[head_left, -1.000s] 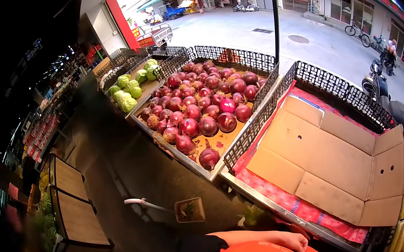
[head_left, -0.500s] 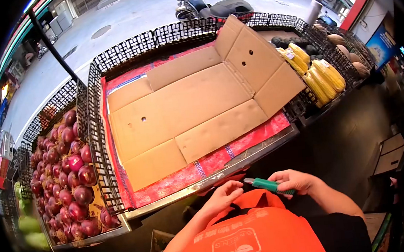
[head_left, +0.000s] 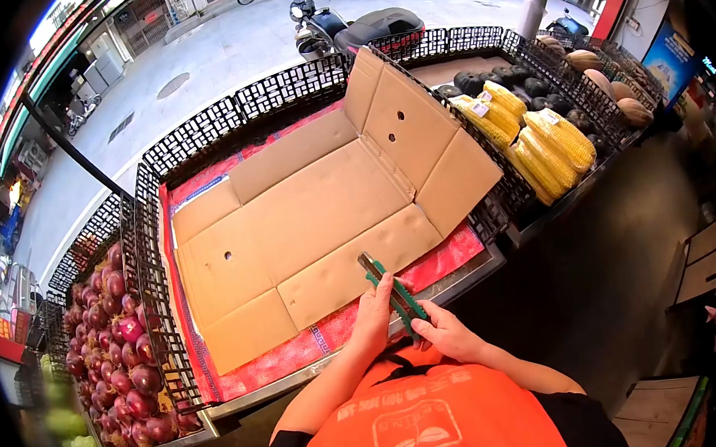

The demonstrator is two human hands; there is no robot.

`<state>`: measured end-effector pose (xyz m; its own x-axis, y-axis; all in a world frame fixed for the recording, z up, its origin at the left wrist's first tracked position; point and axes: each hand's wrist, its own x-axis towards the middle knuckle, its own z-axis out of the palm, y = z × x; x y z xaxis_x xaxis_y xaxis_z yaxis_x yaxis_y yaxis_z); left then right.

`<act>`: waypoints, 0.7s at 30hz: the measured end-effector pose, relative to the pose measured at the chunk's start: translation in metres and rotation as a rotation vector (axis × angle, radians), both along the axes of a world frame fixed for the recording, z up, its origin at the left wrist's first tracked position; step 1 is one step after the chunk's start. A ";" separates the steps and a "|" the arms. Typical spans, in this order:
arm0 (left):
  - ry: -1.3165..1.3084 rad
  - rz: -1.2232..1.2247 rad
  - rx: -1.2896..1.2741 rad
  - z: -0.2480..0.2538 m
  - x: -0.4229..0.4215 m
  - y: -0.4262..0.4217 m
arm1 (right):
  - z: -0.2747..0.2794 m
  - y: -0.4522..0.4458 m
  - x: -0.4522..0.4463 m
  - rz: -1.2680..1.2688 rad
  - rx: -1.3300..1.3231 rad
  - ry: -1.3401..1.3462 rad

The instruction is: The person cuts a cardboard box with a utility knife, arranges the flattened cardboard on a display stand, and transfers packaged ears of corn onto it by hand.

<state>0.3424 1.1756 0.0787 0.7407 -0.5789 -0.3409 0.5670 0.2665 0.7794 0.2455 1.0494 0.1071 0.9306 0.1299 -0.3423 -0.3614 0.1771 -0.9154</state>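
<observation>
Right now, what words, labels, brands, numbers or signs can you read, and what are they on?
Nothing reads clearly enough to quote.
Orange apron: lettering too faint and distorted.
Corn labels: too small.
Blue poster: too blurred.
Lit sign at right: too blurred.
Street signs: too small.
Green tool: no readable text.

Slim green cutter with a metal blade [head_left: 377, 269]: grip was partly covered by the left hand [head_left: 375, 310] and right hand [head_left: 448, 330]; some fingers of both were hidden. Red patterned sheet [head_left: 260, 372] was mostly hidden under the unfolded brown cardboard [head_left: 314, 219]. Round purple onions [head_left: 121, 360] were partly screened by the black lattice plastic crate wall [head_left: 155, 286]. Round pale-green cabbages [head_left: 68, 421] were blurred. Bright orange apron [head_left: 480, 418] was cut off by the bottom edge. White labels [head_left: 481, 109] on the wrapped yellow corn [head_left: 560, 152] were too small to read.
</observation>
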 end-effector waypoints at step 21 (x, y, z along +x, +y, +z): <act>0.148 0.010 -0.066 -0.020 0.121 -0.059 | -0.050 -0.014 0.111 -0.306 0.092 0.054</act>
<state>0.4634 1.1163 0.0588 0.6910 -0.5965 -0.4083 0.6715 0.3207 0.6680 0.3567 1.0356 0.0568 0.9118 -0.1206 -0.3924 -0.3266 0.3661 -0.8714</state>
